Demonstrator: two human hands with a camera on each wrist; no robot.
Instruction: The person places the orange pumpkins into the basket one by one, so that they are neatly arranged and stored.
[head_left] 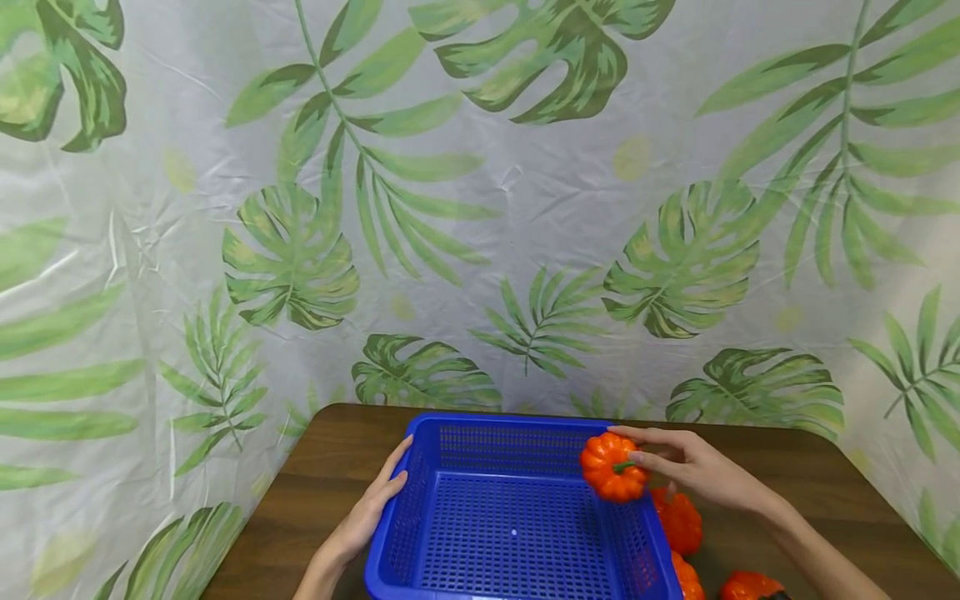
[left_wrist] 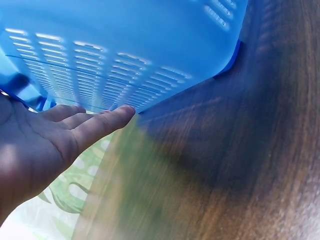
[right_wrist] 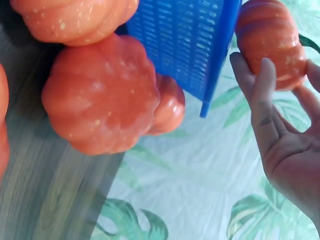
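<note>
A blue plastic basket (head_left: 517,533) with slotted walls stands on the wooden table. At its left side is my left hand (head_left: 371,504), whose fingers lie straight along the outer wall; the left wrist view shows the palm (left_wrist: 40,137) bare beside the basket. My right hand (head_left: 701,467) grips a small orange pumpkin (head_left: 611,475) with a green stem over the basket's far right corner. In the right wrist view, the fingers and thumb hold this pumpkin (right_wrist: 272,42) by its sides, next to the basket rim.
Several more orange pumpkins lie on the table outside the basket's right wall, among them one pumpkin (head_left: 678,521) beside the wall and another (head_left: 750,585) at the front. Behind the table (head_left: 810,492) hangs a leaf-patterned sheet (head_left: 525,208).
</note>
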